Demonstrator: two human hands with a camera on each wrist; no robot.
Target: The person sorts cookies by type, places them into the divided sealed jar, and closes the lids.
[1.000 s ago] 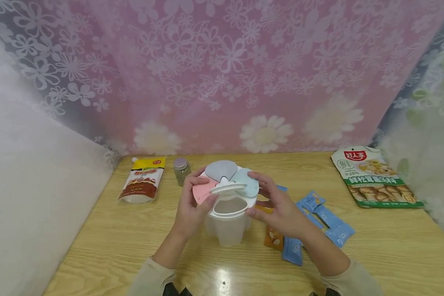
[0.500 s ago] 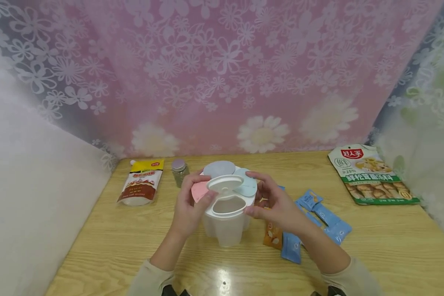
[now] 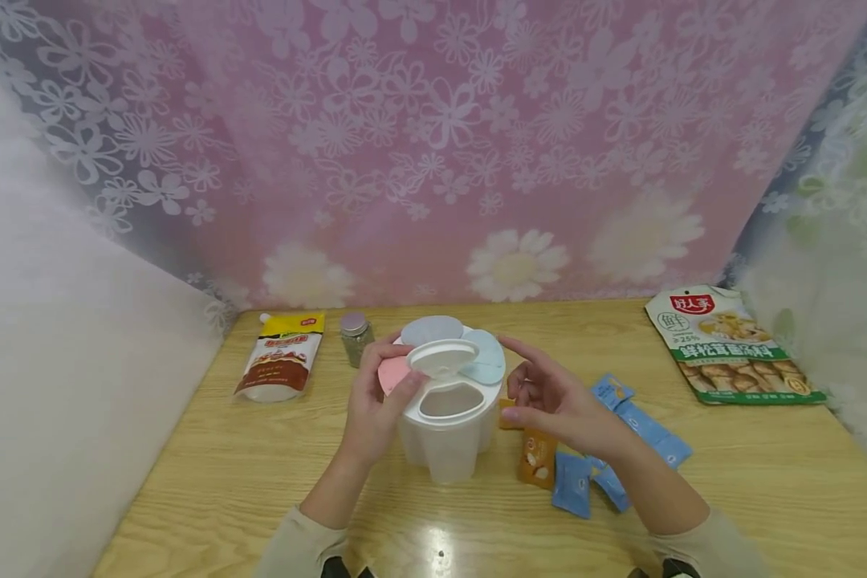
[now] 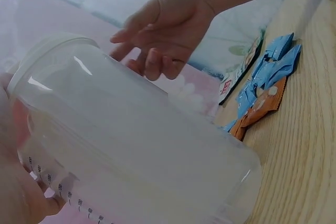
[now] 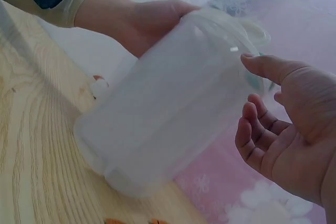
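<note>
A tall translucent storage container (image 3: 452, 453) with lobed sides stands upright on the table. Its lid carries pink, grey and pale blue (image 3: 486, 359) flaps. The front flap (image 3: 442, 358) is raised, showing the opening beneath it. My left hand (image 3: 377, 405) grips the left side of the lid, its thumb over the rim near the opening. To the right, my right hand (image 3: 567, 408) is just off the container with its fingers loosely bent and nothing between them. In the right wrist view the right thumb lies close to the lid edge; contact is hard to tell.
Blue sachets (image 3: 571, 484) and orange sachets (image 3: 538, 459) lie right of the container, partly under the right forearm. A green-and-white food pouch (image 3: 737, 345) lies at the far right. Back left are a small lidded jar (image 3: 356, 339) and a yellow-topped pouch (image 3: 282, 357).
The raised front flap has swung further back. My right hand has let go of the lid and moved slightly right, while the left hand keeps its hold.
</note>
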